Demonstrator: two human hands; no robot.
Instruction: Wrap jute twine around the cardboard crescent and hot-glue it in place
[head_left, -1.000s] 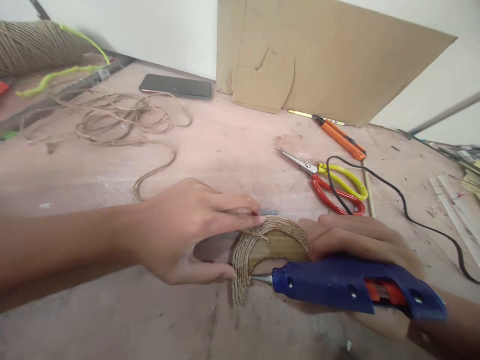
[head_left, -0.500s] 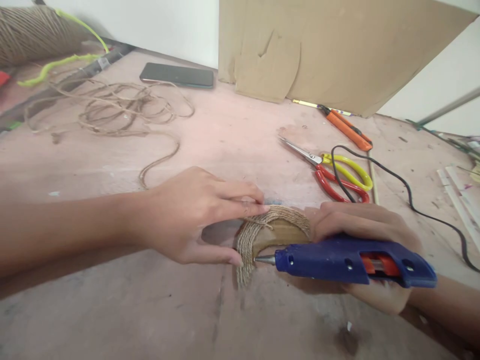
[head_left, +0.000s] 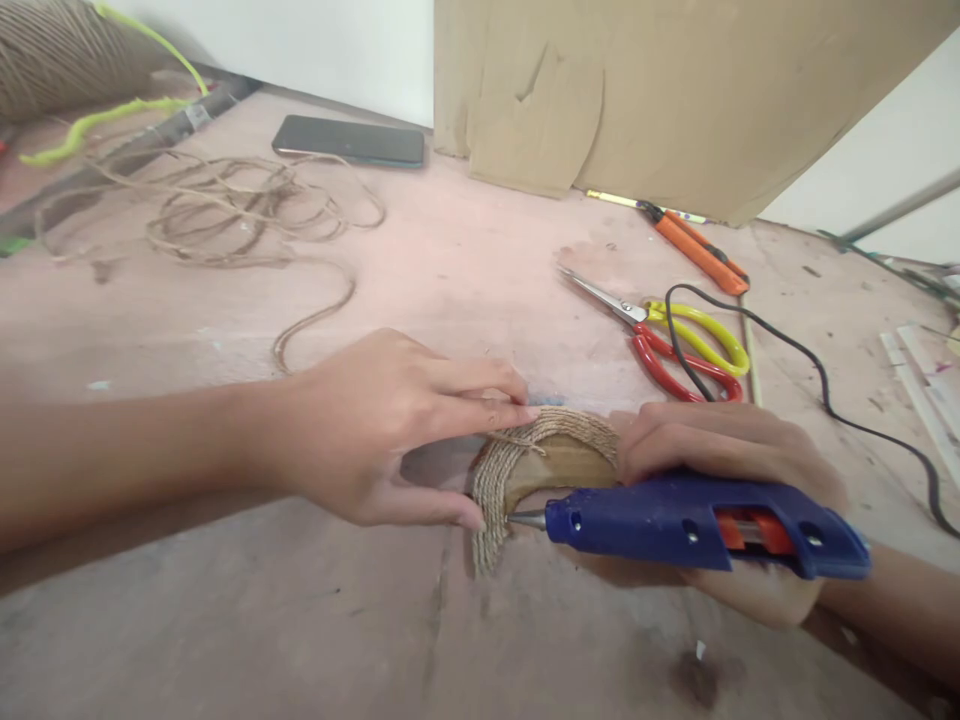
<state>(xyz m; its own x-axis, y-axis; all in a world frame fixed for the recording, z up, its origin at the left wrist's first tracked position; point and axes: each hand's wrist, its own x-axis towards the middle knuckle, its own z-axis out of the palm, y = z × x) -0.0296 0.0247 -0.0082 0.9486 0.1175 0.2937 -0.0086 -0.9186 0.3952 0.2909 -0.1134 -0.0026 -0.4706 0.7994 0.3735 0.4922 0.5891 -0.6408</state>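
Observation:
A curved cardboard piece (head_left: 559, 468) partly wrapped in jute twine lies on the pink tabletop (head_left: 465, 290). My left hand (head_left: 390, 430) rests on its left edge, fingertips pressing the twine wrap (head_left: 499, 480), thumb against the lower end. My right hand (head_left: 720, 520) is closed round a blue hot glue gun (head_left: 697, 520) lying sideways. The metal nozzle points left and touches the inner edge of the wrap.
Loose jute twine (head_left: 225, 215) coils at the back left, beside a big twine spool (head_left: 67, 55). A phone (head_left: 349, 140) lies at the back. Cardboard sheets (head_left: 637, 90) lean on the wall. Scissors (head_left: 667, 340), an orange cutter (head_left: 697, 250) and the gun's black cord (head_left: 825, 390) lie right.
The glue gun has levelled out and its nozzle shifted slightly along the wrap. The view tilted down a little. My left hand keeps pressing the twine.

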